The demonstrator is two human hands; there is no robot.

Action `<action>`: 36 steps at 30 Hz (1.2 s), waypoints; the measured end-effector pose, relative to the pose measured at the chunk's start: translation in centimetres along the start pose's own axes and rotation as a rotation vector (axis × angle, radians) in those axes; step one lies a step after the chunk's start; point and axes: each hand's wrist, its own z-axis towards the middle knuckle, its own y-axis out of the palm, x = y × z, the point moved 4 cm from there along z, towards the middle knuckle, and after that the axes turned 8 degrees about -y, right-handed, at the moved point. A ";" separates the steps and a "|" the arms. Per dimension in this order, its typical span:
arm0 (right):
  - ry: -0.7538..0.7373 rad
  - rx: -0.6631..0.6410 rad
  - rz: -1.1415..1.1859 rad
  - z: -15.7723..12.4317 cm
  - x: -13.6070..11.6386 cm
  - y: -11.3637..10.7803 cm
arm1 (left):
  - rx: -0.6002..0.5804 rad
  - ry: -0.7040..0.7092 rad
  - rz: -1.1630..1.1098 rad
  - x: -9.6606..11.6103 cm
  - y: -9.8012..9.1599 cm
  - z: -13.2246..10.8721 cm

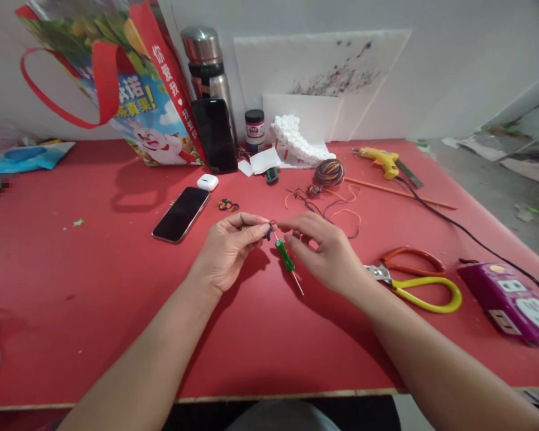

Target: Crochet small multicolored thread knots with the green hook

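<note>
My left hand (233, 245) pinches a small piece of dark multicoloured yarn work (268, 231) between thumb and forefinger. A crochet hook with a green handle (285, 256) slants down to the right just beside that piece, its upper tip close to the yarn. My right hand (318, 248) is at the right of the hook, forefinger stretched to the yarn work, thumb and other fingers apart from it. Whether the right hand grips a strand is too small to tell. Beyond the hands lie a ball of multicoloured yarn (329, 172) and loose strands (336, 209).
Orange-and-yellow-handled scissors (424, 284) and a purple power socket (509, 299) lie at the right. Behind are a yellow glue gun (379, 160) and a thin orange stick (399, 193). A phone (182, 214), white earbud case (207, 182) and gift bag (157, 114) stand or lie left.
</note>
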 end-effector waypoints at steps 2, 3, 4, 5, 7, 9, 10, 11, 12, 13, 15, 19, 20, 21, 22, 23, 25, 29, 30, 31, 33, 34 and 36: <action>0.177 0.103 0.306 0.1 0.0 -0.2 | -0.027 -0.014 0.004 -0.2 0.4 -0.2; 0.247 0.141 0.439 0.2 0.0 -0.1 | -0.046 -0.017 0.003 -0.3 0.6 -0.3; 0.304 0.168 0.546 0.2 0.0 0.1 | -0.064 -0.018 0.002 -0.4 0.8 -0.4; 0.344 0.185 0.626 0.1 0.0 0.3 | -0.078 -0.017 0.002 -0.5 0.9 -0.5; 0.388 0.192 0.711 0.1 -0.1 0.7 | -0.091 -0.008 0.002 -0.6 1.2 -0.6; 0.411 0.184 0.738 -0.1 -0.2 1.0 | -0.085 0.006 -0.006 -0.6 1.2 -0.6; 0.417 0.188 0.737 -0.1 -0.2 1.1 | -0.082 0.014 -0.010 -0.6 1.2 -0.7; 0.423 0.197 0.729 -0.2 -0.2 1.1 | -0.083 0.022 -0.012 -0.7 1.3 -0.7; 0.427 0.210 0.719 -0.2 -0.2 1.1 | -0.085 0.029 -0.011 -0.7 1.3 -0.7; 0.429 0.225 0.709 -0.2 -0.2 1.0 | -0.089 0.034 -0.007 -0.7 1.3 -0.7; 0.427 0.249 0.699 -0.2 -0.2 0.9 | -0.096 0.045 0.009 -0.8 1.3 -0.8; 0.443 0.250 0.703 -0.2 -0.2 1.1 | -0.093 0.059 0.018 -1.1 1.3 -0.8; 0.451 0.248 0.705 -0.2 -0.2 1.1 | -0.087 0.059 0.015 -1.2 1.2 -0.8; 0.455 0.245 0.709 -0.2 -0.2 1.2 | -0.077 0.057 0.014 -1.2 1.2 -0.8; 0.454 0.242 0.710 -0.2 -0.3 1.3 | -0.064 0.055 0.013 -1.3 1.2 -0.8; 0.444 0.241 0.704 -0.3 -0.3 1.3 | -0.050 0.052 0.016 -1.3 1.2 -0.8; 0.400 0.247 0.654 -0.3 -0.4 1.3 | -0.026 0.042 0.026 -1.2 1.2 -0.8; 0.221 0.290 0.404 -0.3 -0.8 1.0 | -0.031 0.038 0.109 -1.2 1.4 -1.0; 0.152 0.304 0.333 -0.3 -1.0 0.8 | -0.038 0.039 0.128 -1.1 1.5 -1.1; 0.077 0.315 0.264 -0.3 -1.2 0.6 | -0.047 0.037 0.141 -1.1 1.5 -1.1; -0.071 0.299 0.133 -0.4 -1.7 0.2 | -0.076 0.017 0.157 -1.0 1.4 -1.1; -0.135 0.270 0.073 -0.4 -2.0 0.0 | -0.094 0.007 0.167 -0.9 1.4 -1.1; -0.248 0.200 -0.023 -0.3 -2.4 -0.3 | -0.127 -0.005 0.202 -0.6 1.2 -1.1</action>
